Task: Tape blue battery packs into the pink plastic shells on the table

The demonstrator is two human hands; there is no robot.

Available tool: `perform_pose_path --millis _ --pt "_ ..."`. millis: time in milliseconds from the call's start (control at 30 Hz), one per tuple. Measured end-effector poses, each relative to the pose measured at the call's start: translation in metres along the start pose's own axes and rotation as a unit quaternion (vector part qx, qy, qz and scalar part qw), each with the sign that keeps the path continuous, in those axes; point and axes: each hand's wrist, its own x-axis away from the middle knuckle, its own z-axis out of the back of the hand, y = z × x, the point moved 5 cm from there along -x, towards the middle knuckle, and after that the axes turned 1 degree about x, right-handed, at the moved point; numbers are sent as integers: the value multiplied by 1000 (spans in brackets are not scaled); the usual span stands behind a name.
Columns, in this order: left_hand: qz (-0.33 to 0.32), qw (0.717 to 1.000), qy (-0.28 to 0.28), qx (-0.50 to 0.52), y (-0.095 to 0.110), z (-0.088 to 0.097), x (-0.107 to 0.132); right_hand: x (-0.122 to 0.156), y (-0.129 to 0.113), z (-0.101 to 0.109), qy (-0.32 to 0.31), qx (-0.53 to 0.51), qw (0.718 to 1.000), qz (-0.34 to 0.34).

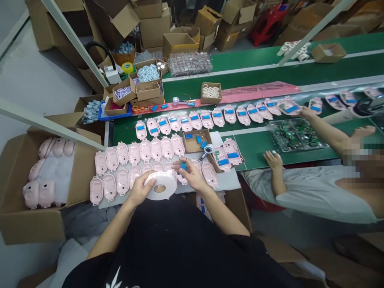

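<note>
My left hand (140,189) is closed around a white roll of tape (162,185), held over the near edge of the work surface. My right hand (189,173) pinches a small blue battery (183,164) just beside the roll. Under and beyond both hands lie rows of pink plastic shells (141,154) on a grey board (228,180). A small cardboard tray (195,141) behind them holds more blue batteries.
A co-worker at the right reaches a hand (306,113) to the row of pink shells with blue batteries (231,114) on the green belt (258,144); the other hand (273,160) rests near a tray of circuit boards (292,135). A carton of pink housings (45,172) stands left. Small boxes of parts (147,82) sit behind.
</note>
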Motion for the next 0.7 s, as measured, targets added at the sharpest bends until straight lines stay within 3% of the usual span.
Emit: perform_pose_path --millis 200,400,500,600,700 --pt "-18 997 -38 -65 16 6 7 30 -27 -25 -131 114 985 -20" --pt "-38 991 -65 -112 29 6 5 30 -36 -32 -210 220 952 -41" --pt "-29 989 -71 -127 29 8 1 25 -29 -29 -221 235 945 -56" --pt "-19 990 -73 -121 30 10 -1 22 -22 -31 -215 169 960 -62" --pt "-31 994 -36 -98 31 12 -1 21 -14 -37 -138 61 987 -49"
